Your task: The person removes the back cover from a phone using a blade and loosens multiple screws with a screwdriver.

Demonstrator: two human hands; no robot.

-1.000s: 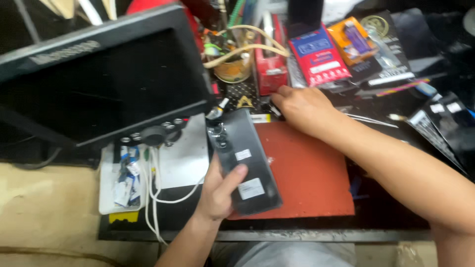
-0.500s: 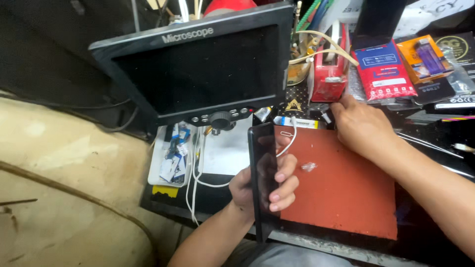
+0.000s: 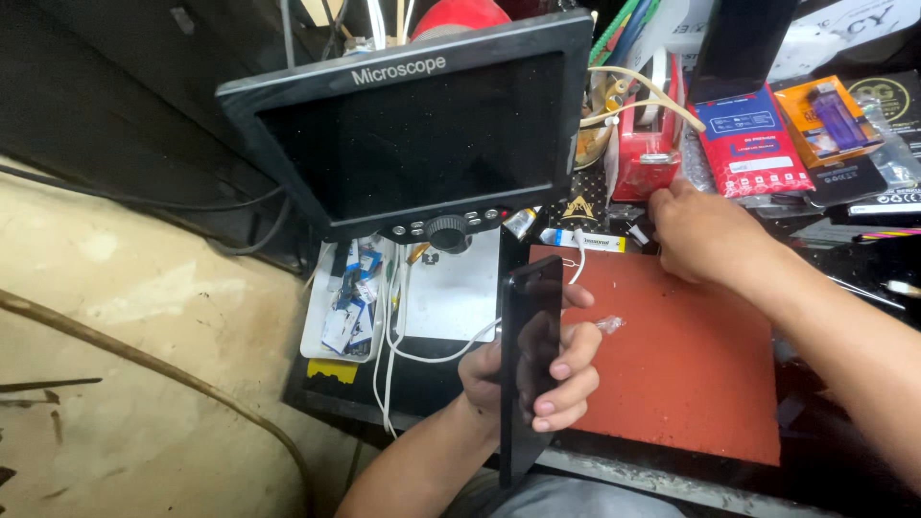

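Left hand (image 3: 523, 369): a dark phone (image 3: 528, 364) is held on edge, nearly upright, over the front edge of the worktop (image 3: 614, 475). The grip is closed around it, with 4 fingers (image 3: 576, 360) curled across the glossy face and the thumb hidden behind.
Phone: it is raised off the red mat (image 3: 681, 369), at the mat's left edge, with its top end pointing toward the monitor (image 3: 413, 129).
Right hand (image 3: 700, 235): it is laid at the mat's back edge, knuckles up, fingers bent down among small items. Whether anything is pinched cannot be told.
Monitor: a black screen is set at the back left of the worktop, tilted, with 1 knob (image 3: 446, 232) beneath it.
White cable (image 3: 432, 350): it is trailed across the white pad (image 3: 451, 293) left of the mat.
Red tape dispenser (image 3: 645, 158): it is stood behind the right hand.
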